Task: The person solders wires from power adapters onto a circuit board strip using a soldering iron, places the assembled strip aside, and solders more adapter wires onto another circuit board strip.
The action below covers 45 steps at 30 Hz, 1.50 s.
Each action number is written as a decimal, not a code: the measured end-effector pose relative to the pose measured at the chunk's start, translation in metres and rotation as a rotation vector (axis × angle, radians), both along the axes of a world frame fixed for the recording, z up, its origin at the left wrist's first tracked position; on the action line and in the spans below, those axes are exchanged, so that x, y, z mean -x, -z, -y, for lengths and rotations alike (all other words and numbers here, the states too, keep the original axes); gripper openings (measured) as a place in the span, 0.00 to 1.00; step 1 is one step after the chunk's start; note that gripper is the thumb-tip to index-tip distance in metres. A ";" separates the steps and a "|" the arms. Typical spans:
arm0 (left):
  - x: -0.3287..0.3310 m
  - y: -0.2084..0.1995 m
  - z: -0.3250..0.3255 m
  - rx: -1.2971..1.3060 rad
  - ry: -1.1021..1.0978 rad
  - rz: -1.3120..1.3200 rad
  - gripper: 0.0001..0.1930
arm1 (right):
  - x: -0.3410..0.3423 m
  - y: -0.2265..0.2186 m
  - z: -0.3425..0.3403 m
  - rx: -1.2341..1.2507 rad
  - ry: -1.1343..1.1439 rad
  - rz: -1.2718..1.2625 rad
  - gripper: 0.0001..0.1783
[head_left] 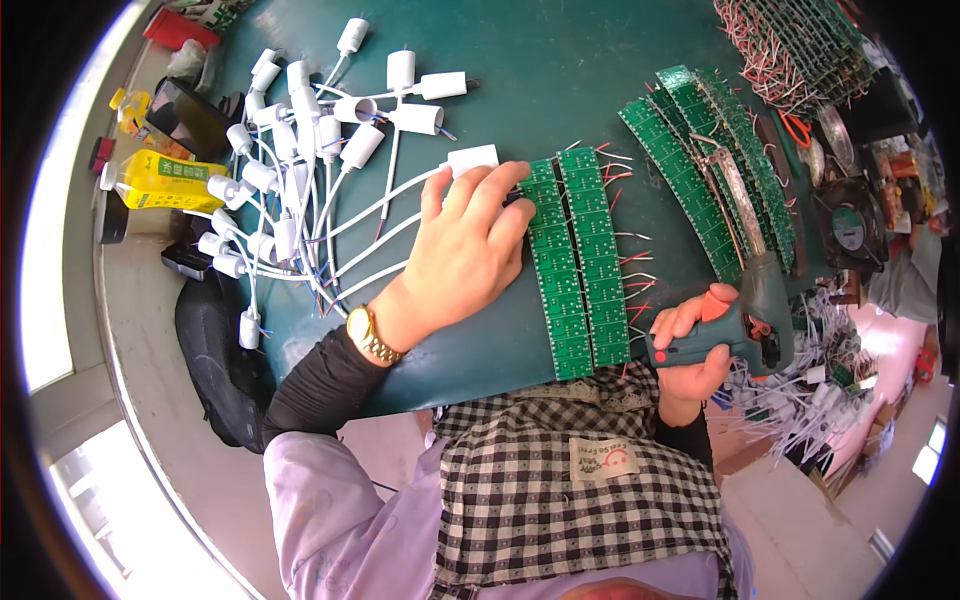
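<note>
My left hand [462, 240] lies over the left edge of a green circuit board strip [561, 290], its fingers bent and drawn together. Whatever is between the thumb and forefinger is hidden. Just beyond the fingertips sits a white cylindrical lamp socket [472, 158]. A second green strip [599, 270] lies alongside the first, with red and white wires sticking out on its right. My right hand [695, 345] is closed around the handle of a dark green soldering gun [766, 295] with an orange trigger. Its long metal nose points away over more boards, apart from the two strips.
Many white sockets on cables [300, 130] spread over the left of the green table [560, 70]. Curved board strips [665, 165] lie at right, beside a stack of wired boards [800, 50] and a small fan [850, 228]. A yellow bottle [172, 180] stands far left.
</note>
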<state>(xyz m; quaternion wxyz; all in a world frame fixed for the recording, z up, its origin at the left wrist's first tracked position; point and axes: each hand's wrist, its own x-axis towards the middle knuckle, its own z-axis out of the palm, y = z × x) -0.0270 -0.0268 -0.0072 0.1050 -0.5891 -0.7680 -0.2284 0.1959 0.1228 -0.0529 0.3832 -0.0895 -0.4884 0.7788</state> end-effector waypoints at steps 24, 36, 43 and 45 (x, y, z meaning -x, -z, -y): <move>0.125 -0.024 -0.041 -0.049 -0.516 -0.163 0.10 | -0.003 0.006 0.006 -0.110 0.061 -0.104 0.35; 0.177 -0.025 -0.042 -0.568 -0.488 0.502 0.12 | -0.004 0.004 0.005 -0.056 0.035 -0.094 0.36; 0.165 -0.012 -0.057 -0.647 -0.387 0.894 0.09 | -0.008 0.005 0.004 -0.033 0.039 -0.102 0.36; 0.163 0.003 -0.051 -0.420 -0.491 0.573 0.10 | -0.005 0.002 0.005 -0.037 0.043 -0.101 0.35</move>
